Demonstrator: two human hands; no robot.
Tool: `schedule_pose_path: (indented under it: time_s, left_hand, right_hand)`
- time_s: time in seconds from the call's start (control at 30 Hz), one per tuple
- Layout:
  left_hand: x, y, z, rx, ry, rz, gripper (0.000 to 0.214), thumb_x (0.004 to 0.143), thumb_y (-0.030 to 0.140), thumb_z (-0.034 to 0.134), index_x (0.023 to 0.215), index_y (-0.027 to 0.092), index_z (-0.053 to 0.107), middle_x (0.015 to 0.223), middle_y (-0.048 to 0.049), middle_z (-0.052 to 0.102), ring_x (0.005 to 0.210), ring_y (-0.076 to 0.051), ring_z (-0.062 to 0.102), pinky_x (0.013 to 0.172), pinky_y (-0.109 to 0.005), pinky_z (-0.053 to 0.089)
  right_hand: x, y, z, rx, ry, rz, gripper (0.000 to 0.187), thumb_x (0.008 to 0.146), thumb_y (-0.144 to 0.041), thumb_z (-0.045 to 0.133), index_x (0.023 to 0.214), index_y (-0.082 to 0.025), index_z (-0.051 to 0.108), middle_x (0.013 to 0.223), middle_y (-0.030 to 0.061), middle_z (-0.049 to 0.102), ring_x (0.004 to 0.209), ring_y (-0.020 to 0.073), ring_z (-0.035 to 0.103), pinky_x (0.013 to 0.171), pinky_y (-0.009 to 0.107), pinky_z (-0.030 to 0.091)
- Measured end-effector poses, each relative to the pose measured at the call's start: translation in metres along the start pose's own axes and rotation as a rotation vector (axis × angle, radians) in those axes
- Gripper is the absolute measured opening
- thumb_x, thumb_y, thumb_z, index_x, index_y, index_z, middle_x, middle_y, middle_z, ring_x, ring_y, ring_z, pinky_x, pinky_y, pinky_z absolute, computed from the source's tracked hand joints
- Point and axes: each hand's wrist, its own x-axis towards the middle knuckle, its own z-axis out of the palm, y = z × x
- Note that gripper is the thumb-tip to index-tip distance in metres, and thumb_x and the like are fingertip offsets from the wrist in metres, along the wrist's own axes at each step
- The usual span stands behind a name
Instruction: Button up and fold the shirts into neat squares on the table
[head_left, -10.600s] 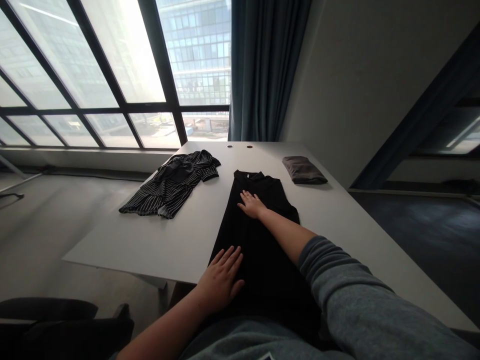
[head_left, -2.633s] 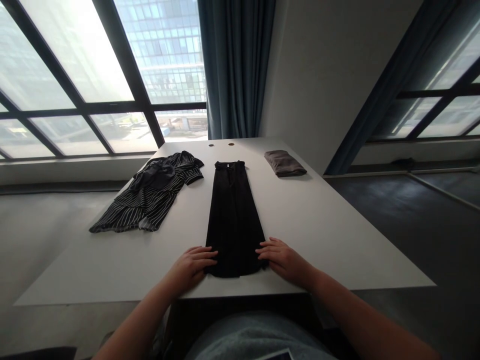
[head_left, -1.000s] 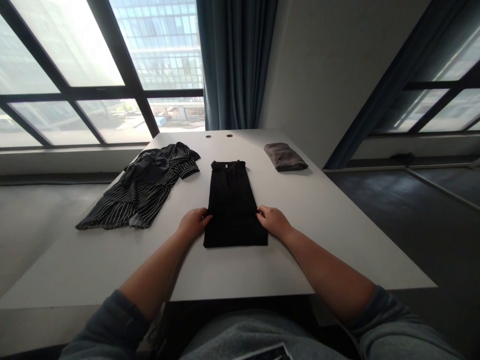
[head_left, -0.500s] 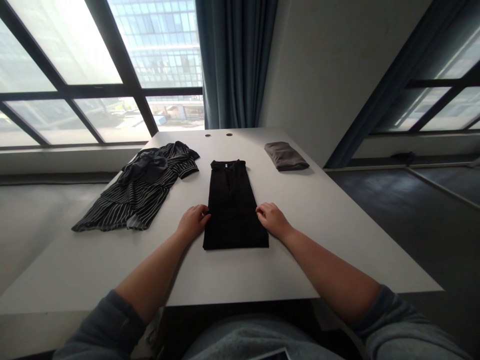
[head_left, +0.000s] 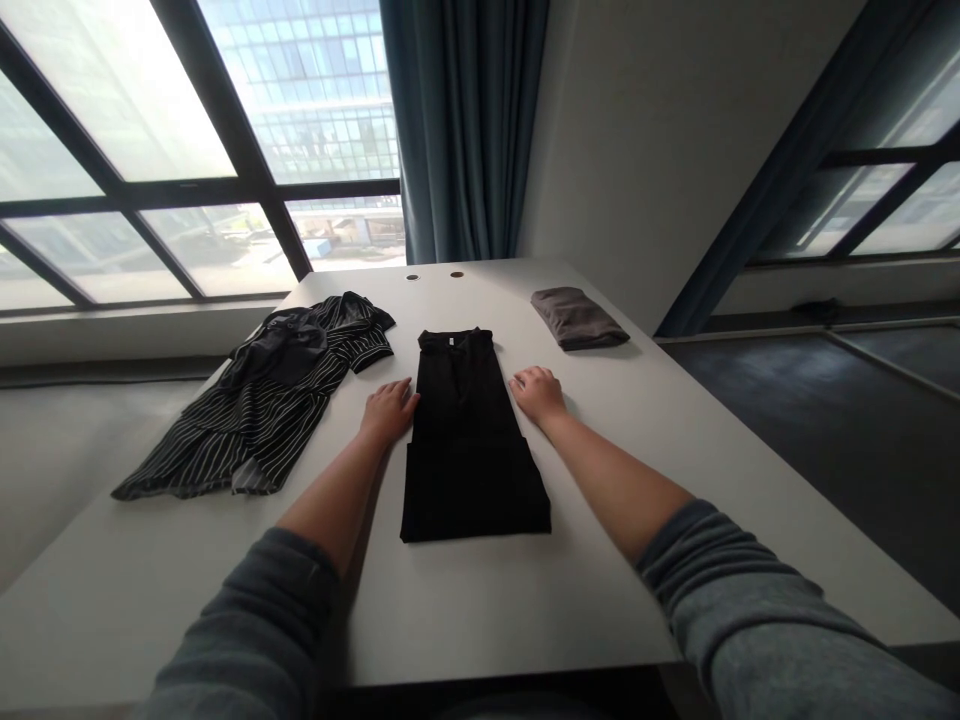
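Note:
In front of me a pair of black trousers (head_left: 472,430) lies folded lengthwise on the white table (head_left: 450,610). Its waistband, with a small white label, points away from me; the near part forms a wider doubled layer with a folded edge towards me. Beside the trousers' left edge is my left hand (head_left: 388,412), fingers apart, its thumb at or very near the cloth. My right hand (head_left: 537,394) rests on the table just right of the trousers, fingers loosely bent and slightly apart from the cloth. Neither hand visibly grips anything.
A black-and-white striped garment (head_left: 262,410) lies spread and rumpled on the left, with a plain dark garment (head_left: 285,345) on it. At the back right is a folded grey-brown cloth (head_left: 579,318). A blue curtain (head_left: 465,130) and windows stand beyond the table.
Both hands have come off the trousers' side edges and moved a little farther up towards the waistband. The view has shifted forward, so the trousers appear larger and nearer.

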Motion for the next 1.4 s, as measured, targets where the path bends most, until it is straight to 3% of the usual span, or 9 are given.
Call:
schedule_pose_path:
  time_s: [0.13, 0.37, 0.53, 0.7, 0.87, 1.0, 1.13, 1.3, 1.4]
  left_hand:
    - [0.04, -0.007, 0.011, -0.009, -0.059, -0.032, 0.061, 0.105, 0.05, 0.044, 0.157, 0.018, 0.047, 0.156, -0.0144, 0.056, 0.147, -0.032, 0.047, 0.12, -0.049, 0.035]
    - [0.099, -0.013, 0.029, 0.028, -0.119, -0.048, 0.054, 0.106, 0.052, 0.039, 0.149, 0.024, 0.057, 0.167, -0.0086, 0.043, 0.157, -0.032, 0.034, 0.125, -0.053, 0.027]
    - [0.131, -0.012, 0.039, 0.001, -0.103, -0.026, 0.052, 0.105, 0.051, 0.04, 0.149, 0.029, 0.058, 0.165, -0.0068, 0.047, 0.153, -0.034, 0.038, 0.122, -0.057, 0.031]
    - [0.158, -0.013, 0.044, -0.042, 0.007, -0.068, 0.038, 0.097, 0.049, 0.057, 0.12, 0.023, 0.072, 0.14, -0.013, 0.067, 0.13, -0.035, 0.058, 0.106, -0.048, 0.045]
    - [0.169, -0.019, 0.047, -0.276, 0.079, -0.096, 0.013, 0.089, 0.035, 0.066, 0.092, 0.022, 0.065, 0.093, -0.006, 0.07, 0.09, -0.025, 0.064, 0.084, -0.037, 0.047]
    - [0.168, -0.017, 0.05, -0.58, 0.17, -0.085, 0.013, 0.086, 0.03, 0.067, 0.089, 0.022, 0.057, 0.083, 0.0008, 0.062, 0.078, -0.017, 0.057, 0.077, -0.031, 0.046]
    - [0.168, -0.011, 0.056, -0.793, 0.213, -0.143, 0.024, 0.082, 0.032, 0.075, 0.092, 0.022, 0.055, 0.081, 0.0021, 0.061, 0.076, -0.015, 0.059, 0.076, -0.029, 0.05]
    - [0.172, -0.009, 0.063, -1.156, 0.154, -0.259, 0.065, 0.077, 0.037, 0.085, 0.13, 0.021, 0.052, 0.105, -0.0064, 0.074, 0.092, -0.021, 0.073, 0.084, -0.037, 0.061]
    - [0.175, -0.007, 0.063, -1.32, 0.115, -0.255, 0.074, 0.073, 0.04, 0.089, 0.135, 0.019, 0.055, 0.114, -0.0101, 0.076, 0.097, -0.023, 0.076, 0.09, -0.04, 0.062]
  right_hand:
    - [0.039, -0.003, 0.02, -0.001, -0.025, -0.014, 0.04, 0.104, -0.039, 0.048, 0.122, -0.016, 0.076, 0.129, 0.0149, 0.071, 0.126, 0.0287, 0.057, 0.112, 0.038, 0.039]
    - [0.101, -0.008, 0.047, -0.013, -0.118, 0.045, 0.054, 0.108, -0.048, 0.037, 0.134, -0.014, 0.07, 0.155, 0.0176, 0.055, 0.149, 0.0327, 0.039, 0.123, 0.049, 0.028]
    - [0.134, -0.009, 0.056, 0.03, -0.15, 0.047, 0.055, 0.108, -0.05, 0.037, 0.131, -0.016, 0.072, 0.152, 0.0159, 0.058, 0.147, 0.0326, 0.043, 0.123, 0.049, 0.03]
    - [0.149, -0.007, 0.059, 0.116, -0.112, 0.001, 0.043, 0.097, -0.046, 0.059, 0.124, -0.017, 0.074, 0.142, 0.016, 0.065, 0.134, 0.0323, 0.055, 0.117, 0.045, 0.039]
    - [0.152, -0.002, 0.058, 0.462, -0.072, -0.015, 0.024, 0.09, -0.035, 0.063, 0.104, -0.018, 0.073, 0.11, 0.0101, 0.077, 0.103, 0.0259, 0.068, 0.096, 0.037, 0.051]
    - [0.151, -0.002, 0.058, 0.714, -0.087, 0.015, 0.022, 0.088, -0.037, 0.062, 0.101, -0.021, 0.065, 0.088, 0.0032, 0.075, 0.081, 0.0212, 0.066, 0.083, 0.035, 0.053]
    - [0.149, -0.007, 0.061, 0.891, -0.104, 0.04, 0.027, 0.084, -0.043, 0.065, 0.1, -0.024, 0.058, 0.076, -0.0021, 0.07, 0.068, 0.0184, 0.062, 0.074, 0.033, 0.054]
    - [0.149, -0.015, 0.062, 1.173, -0.142, 0.088, 0.04, 0.073, -0.045, 0.075, 0.101, -0.025, 0.053, 0.079, -0.0034, 0.071, 0.068, 0.0174, 0.065, 0.065, 0.03, 0.054]
    - [0.149, -0.021, 0.061, 1.324, -0.149, 0.094, 0.048, 0.069, -0.046, 0.081, 0.1, -0.026, 0.051, 0.082, -0.004, 0.071, 0.071, 0.017, 0.066, 0.066, 0.03, 0.055]
